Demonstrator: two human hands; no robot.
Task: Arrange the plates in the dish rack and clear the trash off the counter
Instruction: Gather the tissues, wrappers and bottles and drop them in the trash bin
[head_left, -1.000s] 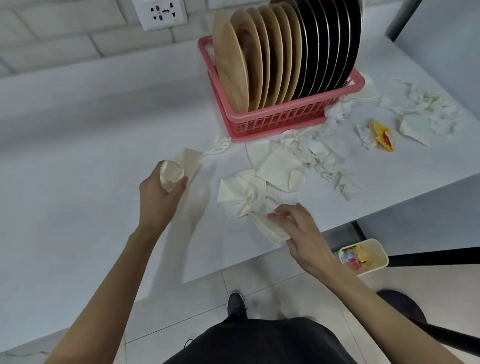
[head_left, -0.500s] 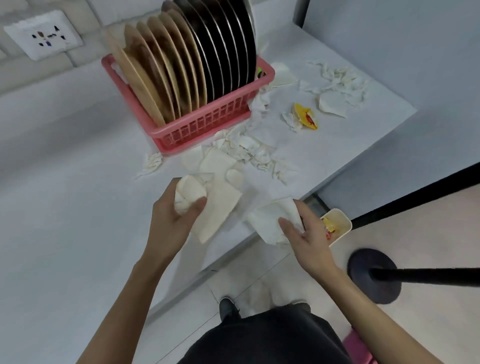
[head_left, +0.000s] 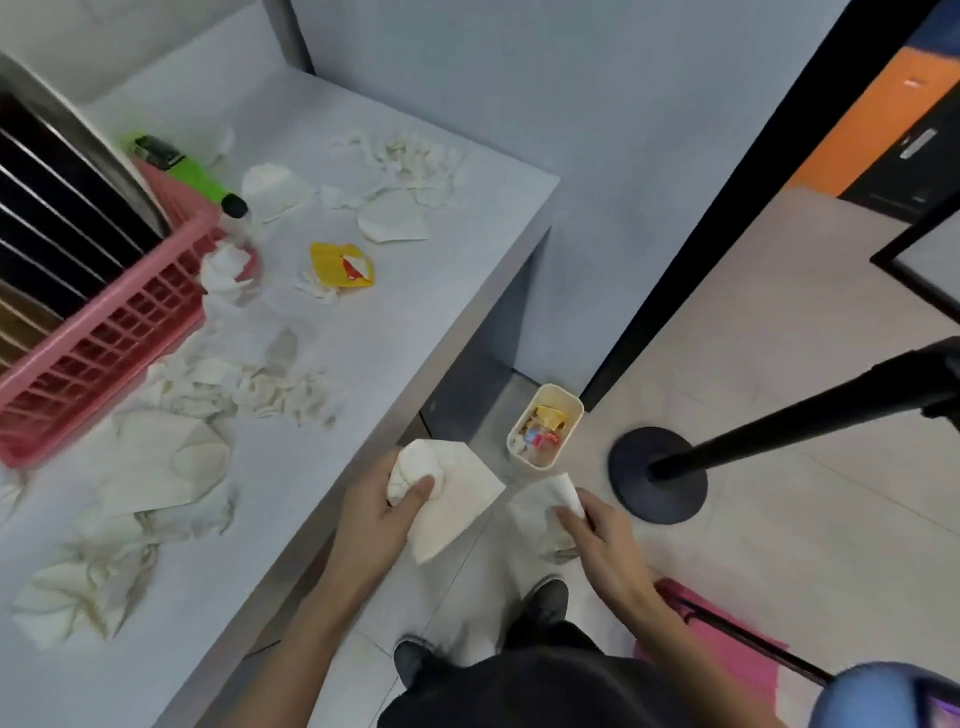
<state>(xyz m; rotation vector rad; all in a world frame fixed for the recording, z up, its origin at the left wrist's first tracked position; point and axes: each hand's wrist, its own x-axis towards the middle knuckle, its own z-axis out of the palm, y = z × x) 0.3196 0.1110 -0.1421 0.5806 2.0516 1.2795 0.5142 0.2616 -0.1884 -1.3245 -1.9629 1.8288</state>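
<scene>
The white counter (head_left: 395, 332) has a pink dish rack (head_left: 104, 338) toward its back edge, and plates (head_left: 57, 197) stand in it. Paper scraps (head_left: 161, 467) lie near the front edge. Just off that edge, the left hand (head_left: 374, 514) squeezes a paper ball (head_left: 431, 488). The right hand (head_left: 602, 535) pinches another paper (head_left: 540, 501). A small bin (head_left: 563, 449) stands on the floor close by.
</scene>
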